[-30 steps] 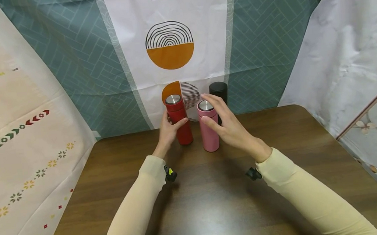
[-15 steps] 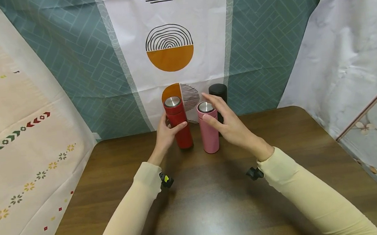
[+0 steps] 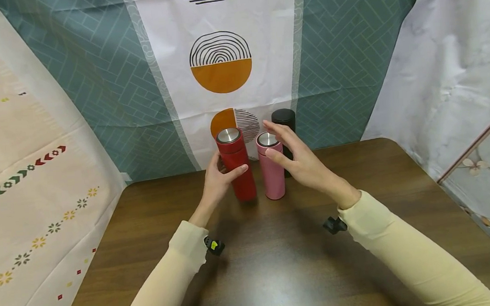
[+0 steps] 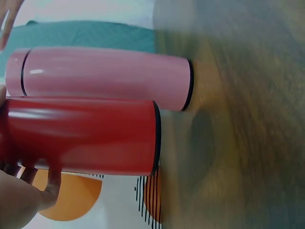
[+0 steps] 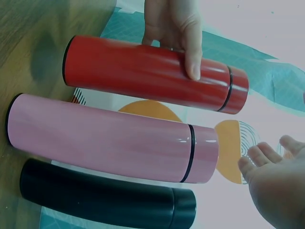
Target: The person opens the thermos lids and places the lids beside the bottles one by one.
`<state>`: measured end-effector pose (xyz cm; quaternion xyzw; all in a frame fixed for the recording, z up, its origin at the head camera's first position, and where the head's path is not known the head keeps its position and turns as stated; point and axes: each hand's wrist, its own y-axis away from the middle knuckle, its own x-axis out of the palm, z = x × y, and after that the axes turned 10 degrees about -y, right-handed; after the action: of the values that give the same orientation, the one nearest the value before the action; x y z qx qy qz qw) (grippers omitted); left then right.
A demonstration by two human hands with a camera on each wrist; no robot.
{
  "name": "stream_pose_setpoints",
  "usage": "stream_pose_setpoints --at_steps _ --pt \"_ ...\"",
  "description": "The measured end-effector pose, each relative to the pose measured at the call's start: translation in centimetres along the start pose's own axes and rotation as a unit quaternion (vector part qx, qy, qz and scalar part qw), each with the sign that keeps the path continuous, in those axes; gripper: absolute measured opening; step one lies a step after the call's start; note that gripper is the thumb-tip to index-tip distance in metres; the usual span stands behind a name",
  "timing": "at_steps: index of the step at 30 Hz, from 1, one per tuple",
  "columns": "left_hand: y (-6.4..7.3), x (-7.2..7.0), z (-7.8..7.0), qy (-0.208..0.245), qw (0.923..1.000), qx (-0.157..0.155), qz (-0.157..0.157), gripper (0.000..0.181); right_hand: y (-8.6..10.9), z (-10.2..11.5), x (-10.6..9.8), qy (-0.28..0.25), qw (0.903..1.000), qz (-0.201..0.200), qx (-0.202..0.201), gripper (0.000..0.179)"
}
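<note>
My left hand grips a red thermos flask with a silver disc on its lid, thumb across the front and fingers behind. The flask leans a little, and the right wrist view shows its base off the wooden table. Just right of it stands a pink thermos flask, upright, with a similar silver disc. My right hand hovers beside the pink flask's lid, its fingers loosely extended and holding nothing; in the right wrist view a gap separates that hand from the flask. Behind the pink flask is a black flask, partly hidden.
The brown wooden table reaches back to a hanging teal and white cloth close behind the flasks. A cream patterned cloth hangs on the left, and a pale marbled one on the right.
My left hand has brought the red flask nearer to me and slightly rightward, closer to the pink one. My right hand has barely shifted, and the pink and black flasks stay in place.
</note>
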<state>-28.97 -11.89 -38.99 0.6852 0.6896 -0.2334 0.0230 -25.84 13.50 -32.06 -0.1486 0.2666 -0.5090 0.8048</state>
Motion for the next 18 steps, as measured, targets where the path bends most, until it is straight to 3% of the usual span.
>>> stream_pose_setpoints --at_steps 18 --pt "3.7 1.5 -2.2 0.01 0.9975 0.012 0.068 0.068 1.1 0.6 -0.7 -0.014 0.999 0.031 0.029 0.063"
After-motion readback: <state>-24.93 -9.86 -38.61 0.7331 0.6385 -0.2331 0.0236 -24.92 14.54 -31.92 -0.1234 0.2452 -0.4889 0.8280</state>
